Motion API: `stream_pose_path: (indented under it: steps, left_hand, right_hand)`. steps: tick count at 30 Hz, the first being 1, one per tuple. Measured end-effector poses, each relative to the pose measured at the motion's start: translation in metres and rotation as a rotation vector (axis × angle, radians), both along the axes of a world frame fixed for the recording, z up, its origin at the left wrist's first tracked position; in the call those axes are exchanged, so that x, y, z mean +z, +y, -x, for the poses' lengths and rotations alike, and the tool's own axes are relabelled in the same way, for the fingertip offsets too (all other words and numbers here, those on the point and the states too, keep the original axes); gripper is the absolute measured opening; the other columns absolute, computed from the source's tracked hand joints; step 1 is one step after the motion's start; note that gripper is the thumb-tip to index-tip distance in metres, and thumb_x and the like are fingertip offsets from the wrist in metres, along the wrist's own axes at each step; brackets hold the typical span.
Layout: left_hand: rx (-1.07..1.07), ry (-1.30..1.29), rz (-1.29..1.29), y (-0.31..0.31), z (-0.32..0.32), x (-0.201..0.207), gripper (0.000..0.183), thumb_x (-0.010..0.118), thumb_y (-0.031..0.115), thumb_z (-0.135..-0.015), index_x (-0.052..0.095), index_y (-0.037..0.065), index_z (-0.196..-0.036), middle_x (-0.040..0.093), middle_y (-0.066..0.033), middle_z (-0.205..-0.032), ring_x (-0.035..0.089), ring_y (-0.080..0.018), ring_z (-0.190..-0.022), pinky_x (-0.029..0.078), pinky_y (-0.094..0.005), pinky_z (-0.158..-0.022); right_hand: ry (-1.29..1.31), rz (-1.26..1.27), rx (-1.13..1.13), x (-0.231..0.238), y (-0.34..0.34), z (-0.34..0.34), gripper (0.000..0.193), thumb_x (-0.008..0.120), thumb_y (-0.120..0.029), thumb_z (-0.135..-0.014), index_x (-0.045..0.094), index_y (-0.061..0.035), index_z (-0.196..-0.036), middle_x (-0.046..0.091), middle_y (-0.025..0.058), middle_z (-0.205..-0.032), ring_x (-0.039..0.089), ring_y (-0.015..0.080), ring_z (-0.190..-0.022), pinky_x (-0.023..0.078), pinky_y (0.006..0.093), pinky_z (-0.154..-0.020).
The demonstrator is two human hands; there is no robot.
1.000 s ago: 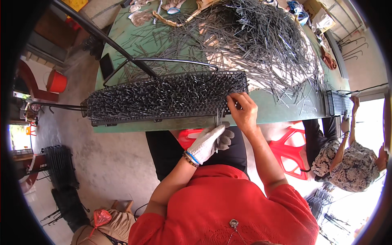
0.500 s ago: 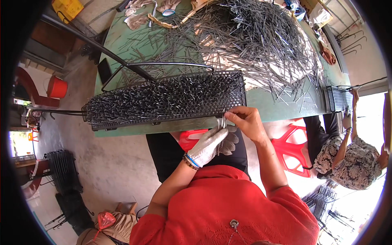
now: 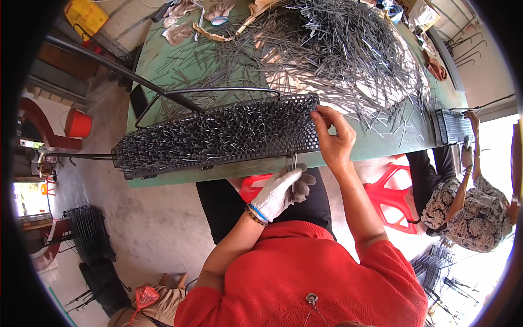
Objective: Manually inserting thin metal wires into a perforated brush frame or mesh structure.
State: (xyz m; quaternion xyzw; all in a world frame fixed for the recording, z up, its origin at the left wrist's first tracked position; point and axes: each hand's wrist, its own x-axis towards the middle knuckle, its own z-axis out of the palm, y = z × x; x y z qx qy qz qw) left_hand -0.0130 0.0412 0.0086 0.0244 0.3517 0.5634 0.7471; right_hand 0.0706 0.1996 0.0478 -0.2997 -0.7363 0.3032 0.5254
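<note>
A long black perforated metal rack rests along the table's near edge, bristling with thin dark metal pins except toward its right end. My left hand, in a whitish knitted glove, is closed below that edge around a few thin metal pins, whose tips stick up past the thumb. At the rack's far right corner is my bare right hand, thumb and forefinger pinched together over the holes. Whatever lies between those fingertips is too small to make out.
A big heap of loose metal pins covers the back of the green table. A black frame bar slants over the left side. At right another person works at a similar rack. A red stool stands below.
My right hand has left the pins at my left hand and moved up and right to the rack's corner. Fewer tips show above my left hand, which stays near the same place.
</note>
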Motion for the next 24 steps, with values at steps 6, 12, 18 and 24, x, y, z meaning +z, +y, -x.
stream_pose_path:
  steps: [6, 12, 18, 24]
  left_hand:
    - [-0.036, -0.040, -0.013, -0.002, 0.002, 0.002, 0.029, 0.043, 0.022, -0.102, 0.051, 0.003, -0.123, 0.066, -0.0158, -0.100, 0.069, -0.0218, -0.078, 0.057, -0.0290, -0.060]
    - [-0.068, -0.010, 0.000, -0.002, 0.003, 0.010, 0.026, 0.045, 0.024, -0.102, 0.053, 0.007, -0.120, 0.068, -0.0108, -0.093, 0.064, -0.0117, -0.066, 0.046, -0.0218, -0.048]
    - [-0.048, 0.066, 0.004, -0.005, 0.000, 0.007, 0.028, 0.043, 0.025, -0.103, 0.053, 0.004, -0.119, 0.066, -0.0111, -0.088, 0.050, -0.0042, -0.054, 0.028, -0.0171, -0.040]
    - [-0.037, 0.008, -0.002, -0.006, 0.000, 0.004, 0.028, 0.044, 0.024, -0.103, 0.055, 0.003, -0.116, 0.066, -0.0093, -0.088, 0.052, -0.0042, -0.058, 0.032, -0.0169, -0.043]
  right_hand:
    - [-0.023, -0.131, 0.000, -0.002, 0.005, 0.002, 0.019, 0.074, 0.002, -0.081, 0.069, -0.0012, -0.099, 0.067, 0.0045, -0.079, 0.055, 0.0072, -0.061, 0.046, 0.0212, -0.058]
    - [-0.064, -0.197, 0.013, -0.001, 0.005, 0.002, 0.019, 0.073, 0.003, -0.080, 0.069, -0.0015, -0.097, 0.069, 0.0064, -0.083, 0.058, 0.0091, -0.062, 0.048, 0.0224, -0.058]
    - [-0.090, -0.253, 0.002, 0.000, 0.004, 0.001, 0.017, 0.073, 0.003, -0.079, 0.069, -0.0014, -0.095, 0.069, 0.0072, -0.083, 0.060, 0.0109, -0.062, 0.049, 0.0239, -0.057]
    - [-0.118, -0.262, 0.039, -0.007, 0.005, 0.004, 0.018, 0.074, 0.003, -0.079, 0.069, -0.0021, -0.095, 0.069, 0.0070, -0.082, 0.060, 0.0132, -0.062, 0.049, 0.0251, -0.057]
